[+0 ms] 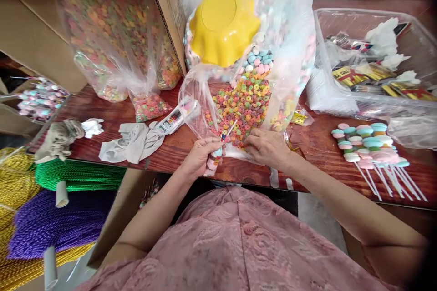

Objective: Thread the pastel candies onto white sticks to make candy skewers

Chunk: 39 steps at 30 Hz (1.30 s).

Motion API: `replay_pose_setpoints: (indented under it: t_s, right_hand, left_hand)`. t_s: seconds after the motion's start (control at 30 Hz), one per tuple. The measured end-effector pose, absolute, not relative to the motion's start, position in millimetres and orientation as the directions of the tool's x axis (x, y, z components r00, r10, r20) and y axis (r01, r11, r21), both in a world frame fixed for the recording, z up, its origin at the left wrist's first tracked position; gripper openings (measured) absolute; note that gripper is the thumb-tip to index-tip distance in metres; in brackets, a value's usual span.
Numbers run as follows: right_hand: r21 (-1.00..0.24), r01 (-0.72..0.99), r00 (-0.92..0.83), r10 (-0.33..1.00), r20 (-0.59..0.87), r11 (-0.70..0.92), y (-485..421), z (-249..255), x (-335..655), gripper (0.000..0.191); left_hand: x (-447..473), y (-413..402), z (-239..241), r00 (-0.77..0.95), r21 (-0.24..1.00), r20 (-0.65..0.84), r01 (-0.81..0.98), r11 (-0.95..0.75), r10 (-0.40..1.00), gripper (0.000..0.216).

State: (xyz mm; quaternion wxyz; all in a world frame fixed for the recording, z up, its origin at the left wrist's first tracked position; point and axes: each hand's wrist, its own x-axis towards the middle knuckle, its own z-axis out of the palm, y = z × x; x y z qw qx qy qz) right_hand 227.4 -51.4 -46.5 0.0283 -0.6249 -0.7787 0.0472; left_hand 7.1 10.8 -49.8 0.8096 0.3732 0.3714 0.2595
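Head: bowl (223, 27) beyond coloured rings (247, 100)

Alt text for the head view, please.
The left hand holds a candy-threaded stick while the right hand is at the edge of ring-shaped candies. Beyond sits an upturned yellow bowl; pastel candy sticks lie at the right.

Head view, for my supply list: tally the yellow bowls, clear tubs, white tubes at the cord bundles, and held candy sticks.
Yellow bowl: 1
Clear tub: 1
White tubes: 2
Held candy stick: 1
Total: 5
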Motion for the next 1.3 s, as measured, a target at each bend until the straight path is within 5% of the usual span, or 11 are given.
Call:
replay_pose_setpoints:
  t_s: [0.3, 0.57, 0.73, 0.83, 0.93, 1.07, 1.13, 1.2, 1.3]
  right_hand:
    - [-0.683, 0.688, 0.009, 0.938, 0.346, 0.245, -66, -46, 234, 0.018]
    - [-0.461, 0.737, 0.086, 0.609, 0.789, 0.494, -89, -42, 203, 0.021]
    - [-0.779, 0.452, 0.484, 0.614, 0.624, 0.435, -100, -65, 188, 0.015]
    - [-0.827, 0.388, 0.557, 0.612, 0.562, 0.407, -107, -71, 185, 0.012]
    - [-0.755, 0.505, 0.473, 0.598, 0.648, 0.419, -110, -70, 187, 0.012]
    - [-0.458, 0.791, 0.193, 0.545, 0.816, 0.406, -109, -65, 192, 0.019]
    - [-0.434, 0.808, 0.173, 0.544, 0.821, 0.398, -108, -64, 191, 0.021]
    - [-0.614, 0.675, 0.320, 0.588, 0.743, 0.409, -108, -64, 188, 0.018]
    - [-0.899, 0.246, 0.531, 0.726, 0.438, 0.363, -109, -66, 184, 0.012]
  left_hand:
    - [15, 4, -42, 0.673, 0.724, -0.423, -0.151, 0.673, 0.606, 0.033]
    - [45, -21, -28, 0.862, 0.579, -0.321, -0.148, 0.802, 0.392, 0.032]
    - [48, -28, -33, 0.799, 0.562, -0.361, -0.225, 0.796, 0.480, 0.030]
    - [43, -26, -35, 0.767, 0.586, -0.383, -0.228, 0.777, 0.514, 0.032]
    - [42, -30, -36, 0.772, 0.614, -0.398, -0.178, 0.769, 0.496, 0.032]
    - [48, -40, -38, 0.794, 0.640, -0.343, -0.194, 0.744, 0.502, 0.031]
    - [52, -43, -40, 0.774, 0.669, -0.321, -0.222, 0.710, 0.545, 0.031]
    - [53, -43, -42, 0.752, 0.702, -0.321, -0.219, 0.678, 0.576, 0.033]
    - [49, -38, -43, 0.740, 0.749, -0.330, -0.173, 0.640, 0.586, 0.037]
